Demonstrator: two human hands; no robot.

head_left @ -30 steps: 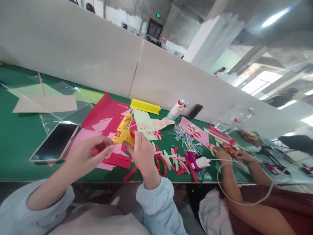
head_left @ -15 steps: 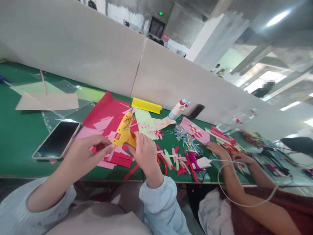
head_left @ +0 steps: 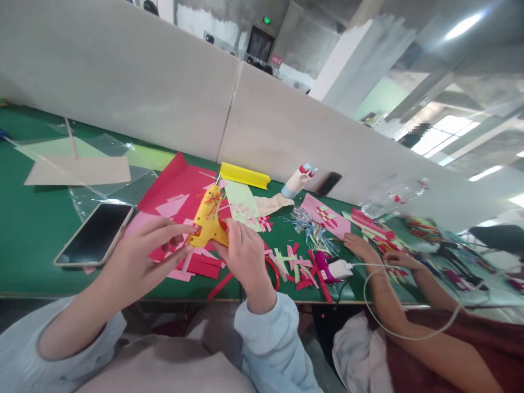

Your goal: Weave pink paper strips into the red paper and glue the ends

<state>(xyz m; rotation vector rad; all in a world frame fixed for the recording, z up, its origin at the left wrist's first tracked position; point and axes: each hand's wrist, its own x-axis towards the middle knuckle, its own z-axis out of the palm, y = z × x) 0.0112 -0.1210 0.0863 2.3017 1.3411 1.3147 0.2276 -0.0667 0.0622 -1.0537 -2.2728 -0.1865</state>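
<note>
A yellow hot glue gun point(head_left: 207, 215) with its nozzle pointing up and away is held above the papers, wisps of orange string on its barrel. My right hand point(head_left: 245, 248) is wrapped round its handle. At the gun's rear end, the index finger and thumb of my left hand point(head_left: 151, 251) rest on either side of it; whether a glue stick is between them is hidden. Below lie a large red paper sheet point(head_left: 164, 188) and pink paper pieces point(head_left: 174, 204). Red-handled scissors point(head_left: 273, 271), partly covered by my right wrist, lie beside cut paper strips point(head_left: 295, 262).
A phone point(head_left: 94, 234) lies left of my left hand. Behind are a folded yellow strip point(head_left: 245, 176), a white tube point(head_left: 298, 181) and a second phone point(head_left: 328, 184) by the partition. At right, a co-worker's hands point(head_left: 362, 248) work near a white cable point(head_left: 370, 297) and a purple gadget point(head_left: 323, 267).
The fingers of my left hand have spread apart and moved slightly up along the rear of the glue gun. My right hand keeps its grip; the gun has barely shifted.
</note>
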